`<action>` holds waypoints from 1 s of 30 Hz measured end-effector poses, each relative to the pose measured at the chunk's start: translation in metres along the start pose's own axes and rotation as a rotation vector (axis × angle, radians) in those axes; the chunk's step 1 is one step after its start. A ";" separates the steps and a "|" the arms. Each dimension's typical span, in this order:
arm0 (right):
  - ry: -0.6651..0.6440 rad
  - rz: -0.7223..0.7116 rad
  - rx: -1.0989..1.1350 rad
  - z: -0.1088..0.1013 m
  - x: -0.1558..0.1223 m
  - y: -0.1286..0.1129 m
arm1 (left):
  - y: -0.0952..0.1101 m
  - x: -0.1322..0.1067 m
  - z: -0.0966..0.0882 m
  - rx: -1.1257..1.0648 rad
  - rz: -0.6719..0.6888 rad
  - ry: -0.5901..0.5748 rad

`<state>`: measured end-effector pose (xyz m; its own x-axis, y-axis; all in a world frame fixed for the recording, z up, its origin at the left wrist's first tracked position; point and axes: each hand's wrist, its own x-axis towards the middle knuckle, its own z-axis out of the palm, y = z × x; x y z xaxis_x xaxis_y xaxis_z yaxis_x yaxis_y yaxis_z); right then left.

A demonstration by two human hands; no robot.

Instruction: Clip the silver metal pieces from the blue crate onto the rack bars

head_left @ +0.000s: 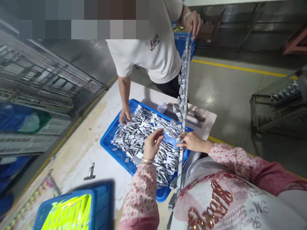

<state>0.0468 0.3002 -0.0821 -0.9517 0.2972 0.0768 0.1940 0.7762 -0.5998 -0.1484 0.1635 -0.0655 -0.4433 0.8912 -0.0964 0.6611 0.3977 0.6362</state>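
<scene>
A long thin metal bar [187, 86] lined with silver fish-shaped pieces slants over the right part of a blue tray [116, 125]. My right hand [192, 141] is at the bar, its thumb and fingers closed on one small silver piece [178, 140]. Over the tray, my left hand [152, 144] has its fingers curled, thumb and fingertips close together; whether something small is between them is hard to make out. Beneath it lies a heap of loose silver fish-shaped pieces [134, 137], with white paper bits among them.
Opposite, a co-worker's hand [193, 23] holds the bar's far end, and their other hand [125, 115] reaches into the tray. On the table [93, 143] stand a small metal fitting [90, 172] and a blue crate [102, 201] with bright yellow pieces. Racks flank both sides.
</scene>
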 end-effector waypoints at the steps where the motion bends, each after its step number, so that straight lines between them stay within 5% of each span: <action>1: 0.015 0.000 0.012 0.000 -0.001 0.001 | -0.021 0.000 0.008 0.077 -0.063 -0.010; 4: 0.043 -0.006 0.045 0.000 -0.002 0.004 | -0.074 -0.006 0.036 0.224 -0.172 -0.042; 7: 0.057 -0.023 0.064 0.001 -0.005 0.005 | -0.102 -0.012 0.060 0.326 -0.226 -0.064; 12: 0.067 -0.021 0.055 0.002 -0.009 0.005 | -0.117 0.000 0.080 0.410 -0.276 -0.127; 17: 0.084 -0.049 0.103 0.003 -0.014 0.010 | -0.117 0.003 0.065 0.397 -0.308 -0.142; 21: 0.294 -0.034 0.252 -0.009 -0.024 0.006 | -0.097 -0.016 0.033 0.297 -0.265 -0.054; 25: 0.544 -0.093 0.357 -0.040 -0.032 -0.017 | -0.051 -0.038 -0.012 0.142 -0.196 0.120; 30: 0.339 -0.353 0.428 -0.069 -0.031 -0.061 | 0.037 -0.069 -0.054 -0.265 0.049 0.299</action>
<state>0.0804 0.2821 0.0067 -0.7995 0.2782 0.5324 -0.2953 0.5898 -0.7517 -0.1256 0.1052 0.0060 -0.5976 0.7893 0.1409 0.5242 0.2517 0.8135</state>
